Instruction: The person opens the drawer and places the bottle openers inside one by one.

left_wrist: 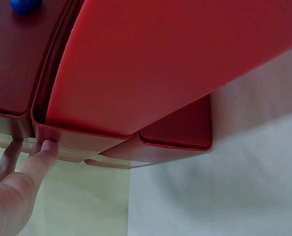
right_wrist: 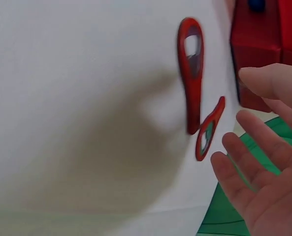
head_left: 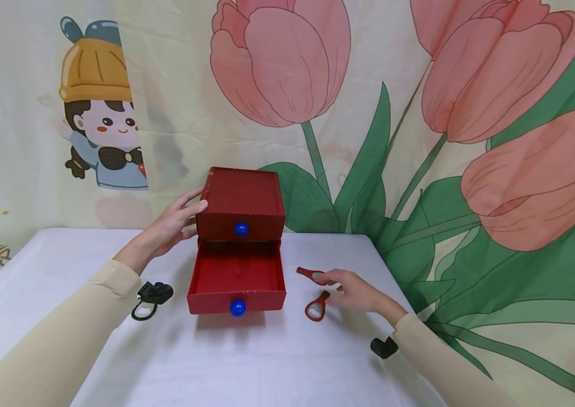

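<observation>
A dark red drawer cabinet (head_left: pixel 243 192) with blue knobs stands on the table. Its top drawer (head_left: pixel 216 227) is closed, while the drawer (head_left: pixel 206 302) below is pulled out and looks bare inside. In the left wrist view another red section (left_wrist: pixel 185 123) shows under it. My left hand (head_left: pixel 167 226) rests against the cabinet's left side, fingertips touching the wall. Two small red hand mirrors lie right of the cabinet: a nearer mirror (head_left: pixel 315 308) and a farther mirror (head_left: pixel 306 272). Over them hovers my right hand (head_left: pixel 353 291), fingers spread apart and holding nothing in the right wrist view (right_wrist: pixel 187 88).
A white cloth covers the table (head_left: pixel 267 362). Behind it hangs a backdrop (head_left: pixel 180 113) printed with tulips and a cartoon child. Black wrist devices (head_left: pixel 155 293) sit on both forearms, the left one with a dark loop hanging from it.
</observation>
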Demonstrator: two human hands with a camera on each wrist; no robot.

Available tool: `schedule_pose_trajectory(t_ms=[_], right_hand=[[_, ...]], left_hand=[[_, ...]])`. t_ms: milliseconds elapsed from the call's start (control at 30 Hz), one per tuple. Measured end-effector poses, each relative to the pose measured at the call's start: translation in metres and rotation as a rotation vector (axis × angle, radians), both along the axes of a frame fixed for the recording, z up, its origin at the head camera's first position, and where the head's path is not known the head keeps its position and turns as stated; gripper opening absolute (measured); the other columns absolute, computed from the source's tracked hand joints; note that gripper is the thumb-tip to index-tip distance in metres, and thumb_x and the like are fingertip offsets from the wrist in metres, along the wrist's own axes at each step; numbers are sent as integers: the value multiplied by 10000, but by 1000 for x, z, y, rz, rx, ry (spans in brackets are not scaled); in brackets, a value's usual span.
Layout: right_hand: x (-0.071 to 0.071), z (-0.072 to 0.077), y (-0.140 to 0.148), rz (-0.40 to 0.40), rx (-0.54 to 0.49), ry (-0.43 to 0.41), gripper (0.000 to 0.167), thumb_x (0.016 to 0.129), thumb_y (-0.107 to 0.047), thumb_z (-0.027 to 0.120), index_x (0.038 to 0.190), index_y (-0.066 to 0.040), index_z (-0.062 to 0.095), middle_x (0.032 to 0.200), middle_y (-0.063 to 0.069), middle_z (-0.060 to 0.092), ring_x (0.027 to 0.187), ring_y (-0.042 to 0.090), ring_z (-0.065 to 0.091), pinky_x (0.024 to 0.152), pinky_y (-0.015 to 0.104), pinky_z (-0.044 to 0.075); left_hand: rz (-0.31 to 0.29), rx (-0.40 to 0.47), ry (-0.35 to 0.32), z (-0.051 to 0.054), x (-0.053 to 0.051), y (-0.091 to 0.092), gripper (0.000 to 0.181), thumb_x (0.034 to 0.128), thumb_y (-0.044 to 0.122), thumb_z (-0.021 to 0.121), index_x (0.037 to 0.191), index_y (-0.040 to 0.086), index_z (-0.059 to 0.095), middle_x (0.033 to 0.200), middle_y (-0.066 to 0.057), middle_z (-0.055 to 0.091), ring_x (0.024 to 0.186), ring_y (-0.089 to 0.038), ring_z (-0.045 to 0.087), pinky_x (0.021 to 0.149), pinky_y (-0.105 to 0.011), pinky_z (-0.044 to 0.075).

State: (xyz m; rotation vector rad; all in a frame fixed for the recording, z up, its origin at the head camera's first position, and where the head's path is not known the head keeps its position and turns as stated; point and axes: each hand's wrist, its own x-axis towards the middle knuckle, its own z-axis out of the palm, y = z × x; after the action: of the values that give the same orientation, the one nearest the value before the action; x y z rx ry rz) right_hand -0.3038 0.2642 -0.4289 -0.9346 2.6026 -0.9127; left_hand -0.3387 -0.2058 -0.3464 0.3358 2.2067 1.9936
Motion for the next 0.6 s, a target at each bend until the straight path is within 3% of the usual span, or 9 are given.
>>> schedule_pose_trajectory(t_ms=[300,600], right_hand=[[-3,-13,4,56,118,49,582,857,-59,858,1403,-40,657,1376,154,658,1289,360,561,1063,617,512],[-5,-25,-1,21,166,9,621,832,-163,918,1406,-128,682,1386,47,648,1315,293,544,1027,522,558]], left_hand=[[-5,2,1,-1,-1,0,855,1058,513,591,1723,349,80,1753,-98,227,1556,-430,298,1199,-600,384],[-3,5,-2,0,-4,-1,863,1054,510,602,1723,348,81,1756,-99,220,1557,-437,296,1205,-613,371]])
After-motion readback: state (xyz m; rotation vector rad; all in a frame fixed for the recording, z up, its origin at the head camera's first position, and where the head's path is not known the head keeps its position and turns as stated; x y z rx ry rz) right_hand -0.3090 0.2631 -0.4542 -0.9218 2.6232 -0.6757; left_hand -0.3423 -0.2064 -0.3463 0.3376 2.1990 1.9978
